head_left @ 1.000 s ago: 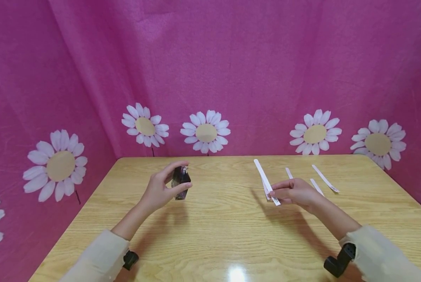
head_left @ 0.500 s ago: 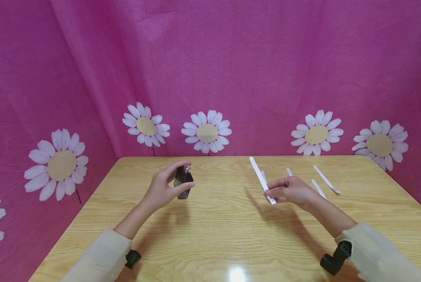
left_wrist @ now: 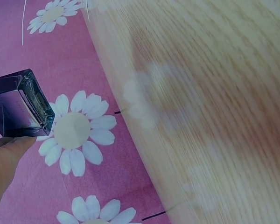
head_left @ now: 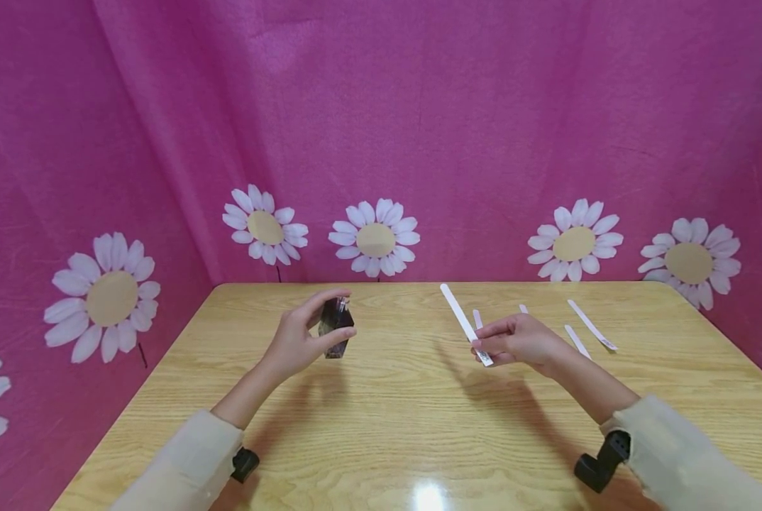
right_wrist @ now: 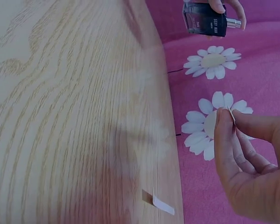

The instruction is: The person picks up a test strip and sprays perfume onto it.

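My left hand [head_left: 294, 344] grips a small dark glass perfume bottle [head_left: 336, 328] above the table. One finger lies over the sprayer at the top, and the thumb crosses the bottle's side. In the right wrist view, white lettering shows on the perfume bottle [right_wrist: 205, 19]. Across from it, my right hand [head_left: 524, 344] pinches a narrow white paper strip [head_left: 459, 312] near its lower end. The strip tilts up and leftward, apart from the bottle. In the right wrist view, the held strip [right_wrist: 231, 114] is seen edge-on between thumb and fingers.
Several more white strips are around my right hand: one paper strip [head_left: 590, 324] lies far right on the wooden table [head_left: 387, 411], another strip [head_left: 577, 341] beside my wrist, and a partly hidden strip [head_left: 478, 318] behind the fingers. A pink flowered cloth [head_left: 470, 142] hangs behind the table.
My right hand has moved left with the paper strip, bringing it nearer the perfume bottle. The left hand has shifted slightly right, still holding the bottle.
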Available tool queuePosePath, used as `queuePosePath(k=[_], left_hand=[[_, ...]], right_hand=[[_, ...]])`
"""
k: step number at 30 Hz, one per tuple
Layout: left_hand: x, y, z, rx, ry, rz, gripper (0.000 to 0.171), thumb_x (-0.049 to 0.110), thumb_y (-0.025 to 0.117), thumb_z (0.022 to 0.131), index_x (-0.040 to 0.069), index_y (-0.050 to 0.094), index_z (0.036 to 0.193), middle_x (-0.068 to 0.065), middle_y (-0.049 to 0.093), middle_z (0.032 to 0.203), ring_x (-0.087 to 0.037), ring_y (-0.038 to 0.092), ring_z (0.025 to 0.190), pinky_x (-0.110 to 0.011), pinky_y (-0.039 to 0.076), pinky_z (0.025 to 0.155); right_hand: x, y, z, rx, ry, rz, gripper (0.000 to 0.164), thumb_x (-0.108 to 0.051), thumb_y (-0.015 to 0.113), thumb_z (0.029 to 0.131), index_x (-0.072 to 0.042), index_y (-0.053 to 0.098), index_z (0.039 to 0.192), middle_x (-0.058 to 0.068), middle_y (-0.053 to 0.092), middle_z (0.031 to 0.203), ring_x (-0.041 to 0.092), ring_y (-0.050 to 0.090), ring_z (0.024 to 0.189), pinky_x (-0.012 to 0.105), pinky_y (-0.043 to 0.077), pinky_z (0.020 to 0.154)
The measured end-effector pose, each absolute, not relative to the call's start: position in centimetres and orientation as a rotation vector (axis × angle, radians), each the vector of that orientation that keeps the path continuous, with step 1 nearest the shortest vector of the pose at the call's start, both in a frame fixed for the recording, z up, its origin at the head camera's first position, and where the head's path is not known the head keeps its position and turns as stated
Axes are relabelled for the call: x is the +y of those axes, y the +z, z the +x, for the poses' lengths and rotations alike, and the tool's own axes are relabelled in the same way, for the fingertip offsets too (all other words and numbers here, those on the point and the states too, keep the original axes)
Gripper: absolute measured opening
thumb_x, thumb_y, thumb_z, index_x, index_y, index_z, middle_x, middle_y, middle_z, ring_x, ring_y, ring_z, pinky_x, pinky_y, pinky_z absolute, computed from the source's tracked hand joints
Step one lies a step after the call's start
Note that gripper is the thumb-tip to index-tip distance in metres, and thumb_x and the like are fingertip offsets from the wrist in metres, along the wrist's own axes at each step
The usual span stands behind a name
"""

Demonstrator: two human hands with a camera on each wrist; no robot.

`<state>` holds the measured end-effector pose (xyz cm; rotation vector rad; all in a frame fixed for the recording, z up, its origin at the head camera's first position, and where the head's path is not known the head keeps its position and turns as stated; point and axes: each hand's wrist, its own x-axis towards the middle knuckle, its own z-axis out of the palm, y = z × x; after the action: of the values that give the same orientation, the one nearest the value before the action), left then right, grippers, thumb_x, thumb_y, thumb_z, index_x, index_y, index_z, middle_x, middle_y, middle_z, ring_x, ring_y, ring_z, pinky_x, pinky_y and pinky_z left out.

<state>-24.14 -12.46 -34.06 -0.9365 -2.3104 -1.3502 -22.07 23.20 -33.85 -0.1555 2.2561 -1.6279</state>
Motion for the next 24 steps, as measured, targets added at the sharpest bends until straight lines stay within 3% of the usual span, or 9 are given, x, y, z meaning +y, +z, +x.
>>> queuePosePath(k=[17,24], left_hand=[[-11.7,-34.2,-24.6,-2.306,-1.397,-0.969,0.053,0.012,0.076,0.081,0.013,0.057,0.131,-0.012,0.062,0.128,-0.028,0.061,0.117,-0.036,0.052,0.100],[-11.4,-34.2,-24.8,-2.334,-1.406,-0.953,0.053,0.014,0.076,0.082,0.012,0.057,0.131,-0.011,0.063,0.128,-0.027,0.064,0.113,-0.036,0.052,0.100]], right_hand=[[21.5,-32.9,-22.0,2.287,-1.606,-0.167,0.039,-0.010,0.065,0.089,0.017,0.058,0.116,-0.005,0.072,0.079,0.004,0.066,0.073,0.021,0.057,0.068],[20.8,-32.8,-21.8,2.471,-1.500,-0.192,0.029,-0.010,0.067,0.087,0.011,0.066,0.107,-0.003,0.074,0.076,0.003,0.065,0.066,0.023,0.056,0.063]])
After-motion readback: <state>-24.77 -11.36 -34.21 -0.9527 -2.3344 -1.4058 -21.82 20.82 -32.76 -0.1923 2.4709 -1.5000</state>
